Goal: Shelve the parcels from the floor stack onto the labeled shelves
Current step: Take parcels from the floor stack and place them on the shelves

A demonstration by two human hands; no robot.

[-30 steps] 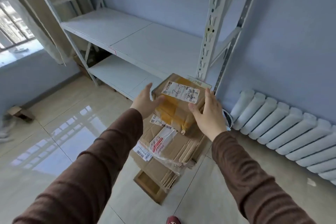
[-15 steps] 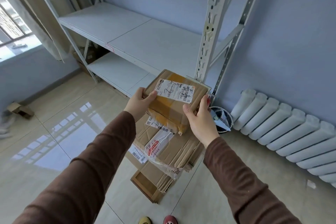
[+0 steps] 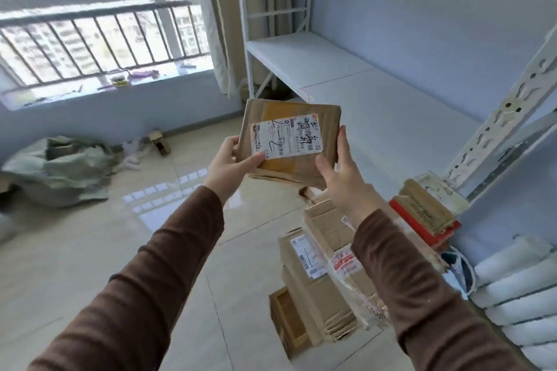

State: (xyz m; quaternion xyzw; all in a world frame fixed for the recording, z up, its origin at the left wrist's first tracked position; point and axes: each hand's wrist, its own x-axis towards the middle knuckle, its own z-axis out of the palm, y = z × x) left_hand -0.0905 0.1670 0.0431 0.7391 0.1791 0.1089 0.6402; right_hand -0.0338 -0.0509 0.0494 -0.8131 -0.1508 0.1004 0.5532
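Observation:
A brown cardboard parcel (image 3: 301, 117) with yellow tape and a white shipping label is held up in front of me, label facing me. My left hand (image 3: 230, 164) grips its lower left edge, thumb on the label. My right hand (image 3: 342, 178) holds its right side, fingers up along the edge. Below my right arm the floor stack of parcels (image 3: 316, 289) stands on the tiles, several cardboard boxes with labels. The white metal shelf unit (image 3: 376, 105) stretches along the wall behind the parcel, its middle board bare.
A red and brown parcel (image 3: 428, 214) lies by the shelf post (image 3: 506, 117). A white radiator (image 3: 518, 289) runs at the lower right. A grey-green sack (image 3: 60, 169) and a small box (image 3: 158, 141) lie on the floor under the window.
Both hands have lifted the parcel off the stack and raised it, tilting the label toward me. My view has turned left toward the window.

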